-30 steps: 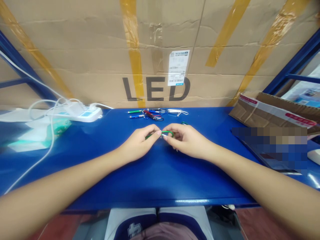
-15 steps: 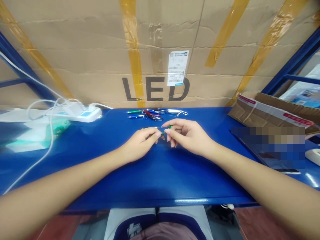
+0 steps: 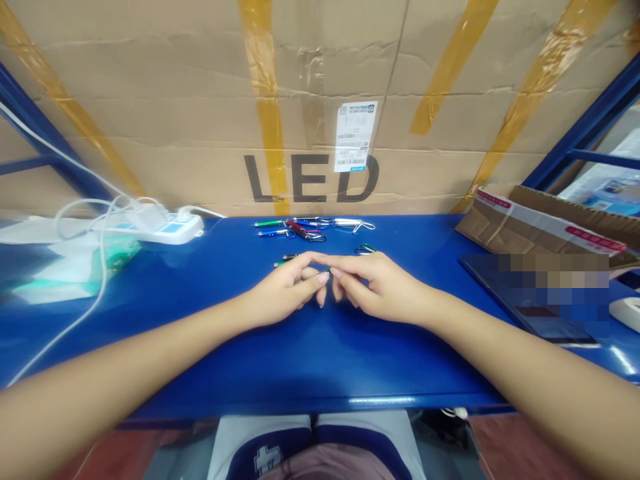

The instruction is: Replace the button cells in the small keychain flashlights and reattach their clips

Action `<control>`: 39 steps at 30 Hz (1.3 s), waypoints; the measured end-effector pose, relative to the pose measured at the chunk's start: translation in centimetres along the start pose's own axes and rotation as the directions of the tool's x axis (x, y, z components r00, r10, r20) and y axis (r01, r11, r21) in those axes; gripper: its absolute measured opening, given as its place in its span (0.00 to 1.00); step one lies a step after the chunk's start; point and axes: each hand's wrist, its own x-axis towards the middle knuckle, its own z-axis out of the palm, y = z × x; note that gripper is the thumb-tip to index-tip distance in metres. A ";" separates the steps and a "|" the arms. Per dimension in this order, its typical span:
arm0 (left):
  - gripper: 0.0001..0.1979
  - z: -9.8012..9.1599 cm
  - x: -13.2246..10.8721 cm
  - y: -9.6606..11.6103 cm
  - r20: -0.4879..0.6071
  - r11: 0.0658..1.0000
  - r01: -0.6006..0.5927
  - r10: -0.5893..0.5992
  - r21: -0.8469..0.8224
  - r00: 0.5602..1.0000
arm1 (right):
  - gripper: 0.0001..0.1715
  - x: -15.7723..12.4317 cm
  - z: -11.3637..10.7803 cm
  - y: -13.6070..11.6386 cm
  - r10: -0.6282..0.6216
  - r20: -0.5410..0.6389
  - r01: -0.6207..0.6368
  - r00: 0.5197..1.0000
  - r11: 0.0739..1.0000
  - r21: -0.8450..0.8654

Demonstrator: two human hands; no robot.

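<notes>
My left hand (image 3: 285, 293) and my right hand (image 3: 383, 287) meet over the blue table, index fingers touching at the tips. Each hand pinches with thumb and fingers, and a tiny dark piece with a trace of green (image 3: 329, 270) shows between the thumbs; most of it is hidden. Behind my left hand, the ends of slim metal tubes (image 3: 289, 257) stick out, one dark and one greenish. A strap loop with green (image 3: 367, 249) lies just beyond my right hand. Farther back rests a group of pen-like metal tubes with wrist straps, among them a red one (image 3: 300, 230) and a silver one (image 3: 346, 223).
A large cardboard box (image 3: 200, 120) marked LED stands behind the blue table (image 3: 320, 360). On the left lie a white power strip (image 3: 183, 230), cables and a green-white packet (image 3: 75, 273). To the right are an open carton (image 3: 540, 223) and a dark flat panel (image 3: 500, 293).
My hands have drawn together, the right index finger now reaching the left one. The green piece seen at my right fingertips is mostly covered. Tube ends and a strap loop now show behind the hands.
</notes>
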 end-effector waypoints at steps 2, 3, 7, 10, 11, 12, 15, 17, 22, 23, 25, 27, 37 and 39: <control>0.20 0.0 0.0 -0.1 0.016 0.994 0.015 -0.014 -0.112 1.000 | 0.21 0.0 0.1 0.2 0.050 -0.005 -0.050 0.999 0.999 0.008; 0.21 0.1 0.0 -0.1 0.016 0.987 0.022 -0.019 -0.161 1.000 | 0.20 0.0 0.1 0.3 0.093 -0.038 -0.092 0.995 0.995 0.022; 0.21 0.1 0.1 0.4 -0.018 0.956 0.038 -0.046 -0.292 0.999 | 0.16 0.3 0.0 0.5 0.294 -0.102 -0.272 0.951 0.945 0.181; 0.22 0.0 0.2 0.6 -0.028 0.943 0.044 -0.057 -0.330 0.998 | 0.14 0.5 0.2 0.7 0.465 0.017 -0.449 0.885 0.845 0.291; 0.22 -0.1 0.1 0.7 -0.023 0.941 0.041 -0.051 -0.336 0.998 | 0.15 0.6 0.3 0.8 0.506 0.080 -0.503 0.859 0.802 0.321; 0.22 -0.1 0.1 0.7 -0.015 0.940 0.035 -0.043 -0.340 0.999 | 0.16 0.6 0.5 0.8 0.528 0.147 -0.542 0.837 0.761 0.355; 0.22 -0.2 -0.1 0.7 0.002 0.942 0.033 -0.034 -0.334 0.999 | 0.21 0.7 1.0 0.9 0.469 0.291 -0.551 0.834 0.672 0.496; 0.21 -0.2 -0.2 0.7 0.001 0.943 0.031 -0.033 -0.330 0.999 | 0.21 0.8 1.1 0.9 0.396 0.324 -0.511 0.859 0.635 0.579; 0.15 -0.3 -0.2 0.9 0.003 0.937 0.038 -0.039 -0.348 0.999 | 0.13 0.8 0.4 0.9 0.397 0.364 -0.538 0.843 0.652 0.534; 0.14 -0.4 -0.2 0.9 0.004 0.936 0.046 -0.047 -0.350 0.999 | 0.15 0.8 0.3 1.0 0.420 0.361 -0.553 0.833 0.658 0.511; 0.13 -0.5 -0.1 0.9 -0.003 0.934 0.059 -0.064 -0.353 0.998 | 0.17 0.7 0.1 1.3 0.452 0.355 -0.575 0.818 0.652 0.494; 0.12 -0.6 0.0 0.8 -0.016 0.930 0.059 -0.070 -0.362 0.997 | 0.19 0.7 0.1 1.5 0.461 0.370 -0.590 0.807 0.608 0.531; 0.09 -0.4 -0.1 0.9 -0.022 0.957 0.060 -0.069 -0.283 0.997 | 0.24 0.6 0.2 1.1 0.379 0.511 -0.635 0.772 0.423 0.646; 0.09 -0.3 -0.1 0.8 -0.052 0.973 0.067 -0.080 -0.221 0.995 | 0.26 0.6 0.2 1.1 0.366 0.513 -0.630 0.776 0.474 0.615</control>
